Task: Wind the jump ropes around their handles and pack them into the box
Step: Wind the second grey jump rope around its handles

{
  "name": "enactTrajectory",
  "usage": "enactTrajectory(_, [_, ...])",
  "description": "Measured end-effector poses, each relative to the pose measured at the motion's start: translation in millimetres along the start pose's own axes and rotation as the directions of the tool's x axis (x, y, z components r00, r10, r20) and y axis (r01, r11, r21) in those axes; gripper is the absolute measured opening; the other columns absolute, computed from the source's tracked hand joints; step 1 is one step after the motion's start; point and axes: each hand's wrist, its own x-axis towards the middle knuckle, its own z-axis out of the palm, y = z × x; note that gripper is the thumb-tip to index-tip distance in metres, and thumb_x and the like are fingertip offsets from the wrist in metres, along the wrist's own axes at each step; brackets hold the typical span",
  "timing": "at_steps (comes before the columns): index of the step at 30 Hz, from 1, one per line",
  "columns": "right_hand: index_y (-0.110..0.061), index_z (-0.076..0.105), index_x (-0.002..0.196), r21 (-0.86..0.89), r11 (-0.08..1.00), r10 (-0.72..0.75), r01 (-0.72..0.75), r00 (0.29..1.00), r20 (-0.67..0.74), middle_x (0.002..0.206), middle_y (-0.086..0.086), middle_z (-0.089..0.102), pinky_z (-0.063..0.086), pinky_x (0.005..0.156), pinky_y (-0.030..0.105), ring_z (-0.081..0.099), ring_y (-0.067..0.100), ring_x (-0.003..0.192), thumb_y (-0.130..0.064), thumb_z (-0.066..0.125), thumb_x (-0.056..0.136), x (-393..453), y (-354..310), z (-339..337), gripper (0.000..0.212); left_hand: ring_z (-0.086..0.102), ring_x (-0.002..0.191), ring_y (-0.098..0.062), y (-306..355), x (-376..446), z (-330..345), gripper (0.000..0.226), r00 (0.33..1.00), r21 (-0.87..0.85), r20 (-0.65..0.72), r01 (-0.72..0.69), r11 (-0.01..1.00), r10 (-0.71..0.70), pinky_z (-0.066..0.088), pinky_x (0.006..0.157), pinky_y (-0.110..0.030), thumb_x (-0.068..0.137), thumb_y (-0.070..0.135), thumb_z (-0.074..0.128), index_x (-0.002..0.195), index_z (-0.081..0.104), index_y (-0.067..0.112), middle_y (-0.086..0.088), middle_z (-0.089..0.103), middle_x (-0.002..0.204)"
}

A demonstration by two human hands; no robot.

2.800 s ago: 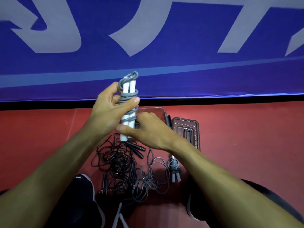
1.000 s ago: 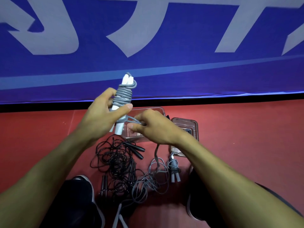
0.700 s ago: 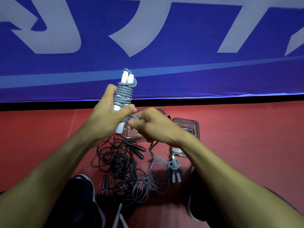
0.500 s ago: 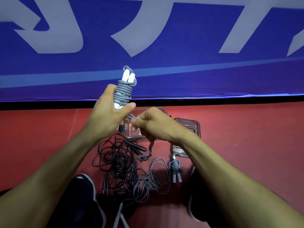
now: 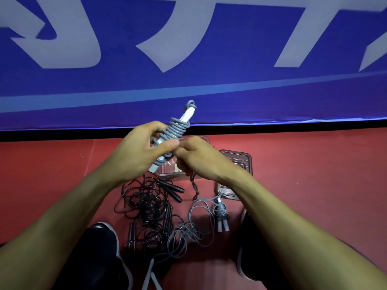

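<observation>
Grey-wound white-handled jump rope (image 5: 175, 130), tilted

Dim, cool-tinted frame, colours saturated. Light from above: soft shadows under the forearms and around the rope tangle (image 5: 155, 208) at lower centre. Mild wide-angle bowing of the banner (image 5: 209, 49) stripe toward the edges. Slightly soft overall, no glare.

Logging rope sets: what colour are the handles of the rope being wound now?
White handles, wrapped in grey cord; clearest in the head view.

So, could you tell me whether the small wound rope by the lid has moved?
No: the wound rope lies just below the lid, as before.
</observation>
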Motion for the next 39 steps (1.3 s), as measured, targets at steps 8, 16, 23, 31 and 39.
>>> enactTrajectory(8, [-0.008,0.067,0.076,-0.306,0.95,-0.086,0.066,0.995,-0.052,0.063,0.003,0.058,0.042,0.061,0.035,0.056,0.019,0.065,-0.033,0.054,0.103,-1.3,4.6,-0.6,0.038,0.069,0.079,-0.032,-4.9,-3.4,-6.6,0.05,0.991,0.023,-0.133,0.036,0.999,-0.032,0.057,0.074,-0.057,0.079,0.038,0.084,0.102,0.044,0.017,-0.008,0.068,0.091])
enactTrajectory(16, [-0.015,0.063,0.08,-0.09,0.988,-0.121,0.122,0.993,0.01,0.046,-0.018,0.047,0.034,0.051,0.017,0.046,-0.002,0.045,-0.017,0.052,0.103,-4.5,-5.5,0.2,0.025,0.073,0.074,-0.013,-11.1,2.8,-1.6,0.055,0.974,-0.134,-0.16,0.142,0.981,-0.163,0.059,0.072,-0.039,0.078,0.027,0.085,0.115,0.047,0.014,0.002,0.074,0.083])
enactTrajectory(23, [0.005,0.061,0.087,-0.078,0.989,-0.129,0.127,0.992,-0.013,0.06,-0.004,0.044,0.034,0.054,0.029,0.036,0.006,0.05,-0.037,0.048,0.106,-5.2,-4.9,1.9,0.048,0.065,0.069,-0.01,-5.8,1.5,6.7,0.038,0.991,-0.272,-0.053,0.107,0.956,-0.126,0.052,0.063,-0.027,0.094,0.052,0.06,0.11,0.06,0.018,-0.005,0.069,0.087])
enactTrajectory(31, [-0.001,0.06,0.073,-0.204,0.972,-0.153,0.115,0.972,-0.181,0.067,0.014,0.059,0.045,0.066,0.039,0.054,0.027,0.066,-0.045,0.048,0.104,-2.0,2.7,-3.1,0.055,0.069,0.101,-0.023,-1.7,-2.7,8.4,0.037,0.986,-0.57,0.115,0.168,0.805,-0.124,0.059,0.091,-0.034,0.102,0.022,0.043,0.127,0.056,-0.002,-0.018,0.07,0.111])
enactTrajectory(39, [-0.001,0.067,0.077,-0.295,0.955,-0.057,0.027,0.994,-0.092,0.065,0.011,0.063,0.052,0.069,0.039,0.062,0.029,0.069,-0.059,0.042,0.102,-3.3,6.2,-3.9,0.068,0.065,0.074,-0.006,-6.1,0.8,0.0,0.048,0.99,-0.458,-0.058,0.09,0.884,-0.131,0.063,0.073,-0.042,0.076,0.031,0.072,0.115,0.058,0.006,0.01,0.066,0.079])
